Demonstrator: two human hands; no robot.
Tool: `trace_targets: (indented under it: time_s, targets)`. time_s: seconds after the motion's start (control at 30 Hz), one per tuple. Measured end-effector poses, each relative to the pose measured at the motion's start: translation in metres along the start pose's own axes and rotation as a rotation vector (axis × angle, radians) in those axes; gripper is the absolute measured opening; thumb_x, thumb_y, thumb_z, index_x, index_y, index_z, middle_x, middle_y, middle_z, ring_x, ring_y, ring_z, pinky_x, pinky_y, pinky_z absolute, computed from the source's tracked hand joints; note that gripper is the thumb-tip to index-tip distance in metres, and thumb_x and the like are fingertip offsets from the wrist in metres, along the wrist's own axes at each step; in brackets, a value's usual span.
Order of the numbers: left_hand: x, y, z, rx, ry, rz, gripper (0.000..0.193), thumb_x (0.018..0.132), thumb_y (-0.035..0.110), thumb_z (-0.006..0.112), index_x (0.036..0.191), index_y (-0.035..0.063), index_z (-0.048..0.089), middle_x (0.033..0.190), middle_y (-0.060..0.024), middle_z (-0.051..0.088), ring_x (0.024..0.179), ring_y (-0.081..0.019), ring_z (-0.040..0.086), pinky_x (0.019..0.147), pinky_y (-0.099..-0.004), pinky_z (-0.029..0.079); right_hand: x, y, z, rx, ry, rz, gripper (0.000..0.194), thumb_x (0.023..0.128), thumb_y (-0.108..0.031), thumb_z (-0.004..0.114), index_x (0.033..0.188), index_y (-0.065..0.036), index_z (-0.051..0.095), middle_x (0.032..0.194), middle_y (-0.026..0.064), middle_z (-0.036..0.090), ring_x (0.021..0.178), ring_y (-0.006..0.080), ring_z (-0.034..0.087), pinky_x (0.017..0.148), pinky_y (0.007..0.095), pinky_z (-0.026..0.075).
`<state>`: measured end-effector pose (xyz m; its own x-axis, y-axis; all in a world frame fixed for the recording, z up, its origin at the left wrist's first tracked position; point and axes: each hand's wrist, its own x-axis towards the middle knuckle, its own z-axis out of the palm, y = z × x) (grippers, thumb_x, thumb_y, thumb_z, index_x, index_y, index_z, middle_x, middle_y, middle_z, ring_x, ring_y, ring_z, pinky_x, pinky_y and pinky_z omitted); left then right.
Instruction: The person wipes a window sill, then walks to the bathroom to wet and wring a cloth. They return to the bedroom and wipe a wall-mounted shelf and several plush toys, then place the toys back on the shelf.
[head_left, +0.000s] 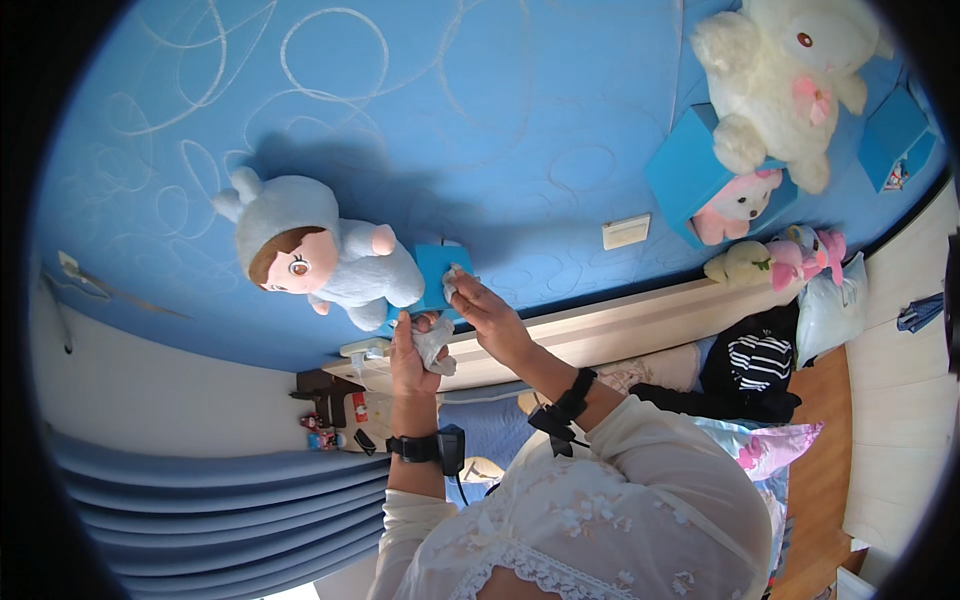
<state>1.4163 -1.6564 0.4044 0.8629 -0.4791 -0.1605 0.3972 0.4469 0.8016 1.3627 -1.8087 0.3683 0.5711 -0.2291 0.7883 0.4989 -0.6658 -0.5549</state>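
My left hand (409, 358) grips a crumpled white tissue or cloth (435, 343) beside the lower part of a small blue wall shelf (433, 281). A second wad of white tissue or cloth (450, 282) is pinched in the fingertips of my right hand (489, 313), against the shelf's right side. Whether the two wads are joined cannot be seen. On the shelf sits a plush doll (330, 255) in a pale blue-grey hood with ears, just above my left hand. Part of the shelf is hidden behind the doll and my hands.
To the right, a large white plush toy (787, 90) sits on a blue box shelf (694, 169) holding a pink plush bear (739, 206). A wall switch plate (626, 232) lies between. Below runs a wooden headboard (592, 319); a plugged-in socket (366, 348) is near my left hand.
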Motion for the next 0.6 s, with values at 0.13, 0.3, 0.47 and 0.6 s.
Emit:
trace_targets:
  time_s: [0.13, 0.3, 0.47, 0.6]
  targets:
    - [-0.001, 0.001, 0.001, 0.035, 0.008, 0.016, 0.031, 0.094, 0.040, 0.051, 0.086, 0.0095, 0.051, 0.082, -0.0029, 0.056, 0.061, -0.0116, 0.056, 0.042, -0.0238, 0.045, 0.016, 0.021, 0.006, -0.075, 0.046, 0.157, 0.054, 0.069, 0.018, 0.051, 0.119, -0.001, 0.055, 0.132, 0.0203, 0.048, 0.117, 0.0349, 0.051, 0.091, 0.0357, 0.050]
    - [-0.001, 0.001, 0.001, 0.065, -0.019, 0.027, 0.035, 0.095, 0.043, 0.049, 0.079, 0.0117, 0.051, 0.088, -0.0075, 0.059, 0.068, -0.0108, 0.057, 0.043, -0.0204, 0.047, 0.008, 0.013, 0.007, -0.118, 0.006, 0.256, 0.047, 0.071, 0.015, 0.050, 0.115, 0.001, 0.056, 0.128, 0.0211, 0.050, 0.113, 0.0357, 0.053, 0.089, 0.0379, 0.050]
    - [0.000, 0.001, -0.001, 0.073, -0.018, 0.009, 0.035, 0.094, 0.043, 0.049, 0.079, 0.0119, 0.051, 0.086, -0.0071, 0.061, 0.068, -0.0115, 0.058, 0.043, -0.0213, 0.046, -0.022, -0.012, -0.009, -0.125, -0.047, 0.190, 0.047, 0.069, 0.016, 0.051, 0.113, 0.000, 0.058, 0.123, 0.0214, 0.054, 0.105, 0.0370, 0.058, 0.086, 0.0376, 0.052]
    - [-0.001, 0.003, -0.001, 0.103, -0.010, 0.020, 0.035, 0.094, 0.043, 0.050, 0.080, 0.0114, 0.052, 0.086, -0.0074, 0.061, 0.070, -0.0123, 0.059, 0.043, -0.0219, 0.046, -0.027, -0.014, -0.037, 0.256, 0.029, 0.338, 0.044, 0.078, 0.017, 0.049, 0.113, -0.006, 0.063, 0.112, 0.0157, 0.064, 0.090, 0.0262, 0.067, 0.079, 0.0312, 0.053]
